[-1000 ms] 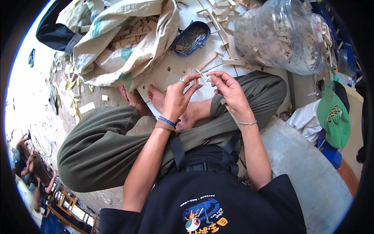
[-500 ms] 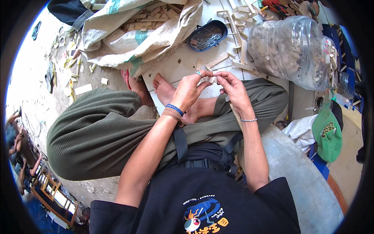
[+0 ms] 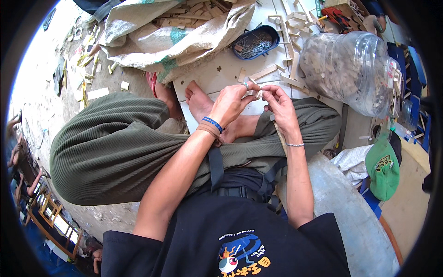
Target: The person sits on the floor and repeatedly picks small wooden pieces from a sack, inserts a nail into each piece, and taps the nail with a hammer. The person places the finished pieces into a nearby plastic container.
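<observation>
My left hand (image 3: 230,104) and my right hand (image 3: 280,108) meet above my crossed legs, fingertips close together. Between them is a small pale, crumpled-looking strip (image 3: 259,94), its material too small to make out. Both hands pinch it between thumb and fingers. A thin wooden stick (image 3: 279,134) shows below my right palm, running down beside the wrist; whether the hand grips it is hidden. Just beyond my fingers, small wooden pieces (image 3: 264,73) lie on the white tiles. A blue dish (image 3: 250,56) with nails stands past them.
An open woven sack (image 3: 138,51) of wood offcuts sits far left. A large clear plastic jug (image 3: 344,69) full of small pieces lies far right, near joined wooden strips (image 3: 295,69). A green cap (image 3: 384,171) rests at right. Other people (image 3: 30,184) are at the left edge.
My fingertips have drawn closer together, and the pale strip that arched between them now looks bunched up. The whole view has shifted slightly.
</observation>
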The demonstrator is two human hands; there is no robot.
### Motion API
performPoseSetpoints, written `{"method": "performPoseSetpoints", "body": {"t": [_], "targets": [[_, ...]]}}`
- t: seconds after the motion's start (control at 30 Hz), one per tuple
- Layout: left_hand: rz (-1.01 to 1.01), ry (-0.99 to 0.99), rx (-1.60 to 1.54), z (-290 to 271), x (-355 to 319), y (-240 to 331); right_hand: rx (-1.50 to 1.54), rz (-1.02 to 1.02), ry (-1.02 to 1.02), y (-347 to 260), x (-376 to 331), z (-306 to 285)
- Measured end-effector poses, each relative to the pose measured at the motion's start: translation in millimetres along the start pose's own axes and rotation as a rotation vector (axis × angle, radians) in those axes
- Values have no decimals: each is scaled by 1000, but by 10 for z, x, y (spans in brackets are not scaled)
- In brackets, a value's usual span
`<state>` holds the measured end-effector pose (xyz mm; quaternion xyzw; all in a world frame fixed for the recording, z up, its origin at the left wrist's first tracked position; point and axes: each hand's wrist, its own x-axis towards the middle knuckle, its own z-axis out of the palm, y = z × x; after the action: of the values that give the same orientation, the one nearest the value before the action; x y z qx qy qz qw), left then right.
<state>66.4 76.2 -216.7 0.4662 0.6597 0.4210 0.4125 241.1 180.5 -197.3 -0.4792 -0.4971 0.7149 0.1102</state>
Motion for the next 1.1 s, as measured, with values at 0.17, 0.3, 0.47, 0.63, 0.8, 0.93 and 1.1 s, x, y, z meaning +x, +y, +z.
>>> {"method": "performPoseSetpoints", "body": {"t": [0.17,0.3,0.47,0.63,0.8,0.93,1.1], "targets": [[64,49,3,17,-4,2,-19,-11,3,23,-3,-2],[64,32,29,31,4,-21,-16,-8,12,37,0,-4],[81,36,38,52,7,-36,-8,27,16,42,3,-35],[60,45,40,43,4,-18,-5,31,22,60,18,-31],[33,35,37,38,26,-2,-42,-18,20,58,44,-36],[31,29,23,43,30,-17,-21,-31,35,65,35,-32],[34,34,7,36,31,-30,-24,-33,47,76,18,-15]]}}
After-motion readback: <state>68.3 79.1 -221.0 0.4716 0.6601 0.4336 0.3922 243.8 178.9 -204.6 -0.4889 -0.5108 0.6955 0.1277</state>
